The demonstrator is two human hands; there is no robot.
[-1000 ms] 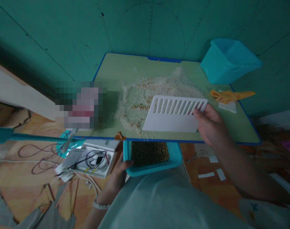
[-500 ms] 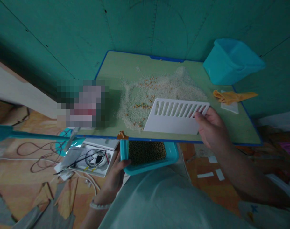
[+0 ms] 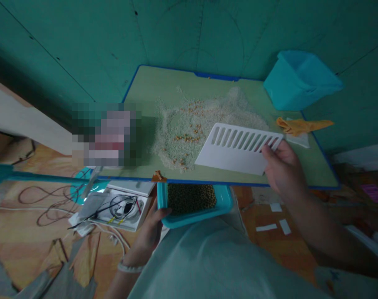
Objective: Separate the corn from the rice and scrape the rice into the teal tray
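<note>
My right hand (image 3: 285, 166) grips the right end of a flat white slotted scraper (image 3: 235, 158), thumb on top. The scraper is over the front right of the green table (image 3: 313, 166), near its edge. White rice-like grains (image 3: 235, 104) lie spread and heaped behind it, and orange-yellow beans (image 3: 187, 139) are scattered among them to its left. Below the table edge, my left hand (image 3: 154, 224) holds the left side of a blue tray (image 3: 224, 203), thumb over its rim. Many round, dark greenish-brown beans (image 3: 190, 199) fill much of the tray.
A blue bin (image 3: 301, 81) stands at the back right corner, with an orange cloth (image 3: 302, 125) before it. A pixelated object (image 3: 114, 133) is at the table's left. A white box of cables (image 3: 123, 211) and loose paper pieces (image 3: 266, 227) lie on the floor.
My right hand and the scraper have shifted right, and the scraper's right end now tilts lower. The left hand and tray stay nearly in place.
</note>
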